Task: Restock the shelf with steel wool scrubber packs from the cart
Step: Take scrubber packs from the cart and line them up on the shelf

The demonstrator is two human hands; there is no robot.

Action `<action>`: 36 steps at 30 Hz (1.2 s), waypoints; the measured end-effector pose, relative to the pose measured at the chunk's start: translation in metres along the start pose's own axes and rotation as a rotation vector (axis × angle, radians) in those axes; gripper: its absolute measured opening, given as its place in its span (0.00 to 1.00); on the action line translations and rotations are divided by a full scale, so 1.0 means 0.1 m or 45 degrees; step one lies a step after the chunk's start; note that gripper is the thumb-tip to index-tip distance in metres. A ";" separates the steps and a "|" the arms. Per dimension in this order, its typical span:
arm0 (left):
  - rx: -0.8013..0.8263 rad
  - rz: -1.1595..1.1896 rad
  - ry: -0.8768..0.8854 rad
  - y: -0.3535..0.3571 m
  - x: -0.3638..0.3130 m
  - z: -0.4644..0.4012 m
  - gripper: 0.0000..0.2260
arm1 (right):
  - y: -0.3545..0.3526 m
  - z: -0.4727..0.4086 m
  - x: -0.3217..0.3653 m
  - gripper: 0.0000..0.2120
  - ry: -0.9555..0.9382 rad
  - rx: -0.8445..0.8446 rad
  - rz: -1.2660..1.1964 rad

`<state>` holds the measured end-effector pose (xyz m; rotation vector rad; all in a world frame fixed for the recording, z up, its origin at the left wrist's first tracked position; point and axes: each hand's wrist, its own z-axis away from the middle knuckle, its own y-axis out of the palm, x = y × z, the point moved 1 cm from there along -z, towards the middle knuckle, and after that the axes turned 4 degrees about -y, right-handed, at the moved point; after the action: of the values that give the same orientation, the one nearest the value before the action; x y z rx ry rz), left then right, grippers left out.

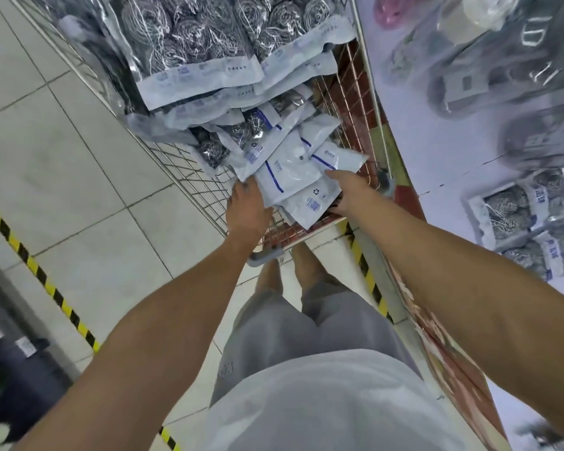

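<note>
Small packs (293, 170): flat white sachets with blue lines and blue print, heaped loosely at the near end of the cart; their long axes fan out at differing angles, most running from the near left edge toward the far right edge.
Pack surface: smooth, glossy plastic film, slightly creased; two show a small recycling mark.
Large packs (189, 43): clear bags stacked at the far end of the cart, each showing grey coils of steel wool, with a pale printed header strip turned toward the near end.
Steel wool: dull silver-grey, wiry, wound into round bundles.
Cart (189, 177): wire-mesh basket with thin metal bars, a grey rounded bumper at its near corner, a reddish base showing through the mesh.
Left hand (246, 206): over the near left edge of the cart, fingers extended onto the left side of the sachet heap; whether they pinch a pack cannot be told.
Right hand (347, 190): at the near right edge of the cart, fingers reaching under the heap's right side; the grip cannot be told.
Shelf (437, 151): pale flat surface to the right of the cart, carrying blurred bagged goods and more steel wool packs (515, 222) near its front edge.
Floor (62, 164): light tiles with a black-and-yellow striped line.
</note>
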<state>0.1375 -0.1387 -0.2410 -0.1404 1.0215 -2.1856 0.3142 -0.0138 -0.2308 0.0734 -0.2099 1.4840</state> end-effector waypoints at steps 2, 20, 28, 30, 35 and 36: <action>-0.029 0.037 0.019 -0.01 -0.01 0.00 0.30 | 0.02 0.01 -0.03 0.21 -0.008 -0.011 -0.006; 0.547 1.866 -0.284 -0.57 0.28 0.52 0.16 | 0.39 0.82 -0.10 0.18 -1.020 -0.135 0.692; 0.501 1.851 -0.431 -0.45 0.25 0.31 0.19 | 0.65 0.47 -0.31 0.15 -0.832 0.021 0.902; 0.441 1.833 -0.446 -0.40 0.23 0.23 0.20 | 0.60 0.34 -0.26 0.15 -0.775 -0.005 0.893; 0.470 1.777 -0.511 -0.41 0.22 0.21 0.17 | 0.51 0.22 -0.13 0.37 -0.547 0.122 0.816; 0.501 1.796 -0.502 -0.43 0.21 0.23 0.16 | 0.49 0.21 -0.11 0.39 -0.510 0.156 0.769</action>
<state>0.1060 -0.1478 -0.1988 0.2614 0.2241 -0.9335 0.2631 -0.0243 -0.2158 0.4396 -0.4958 2.0756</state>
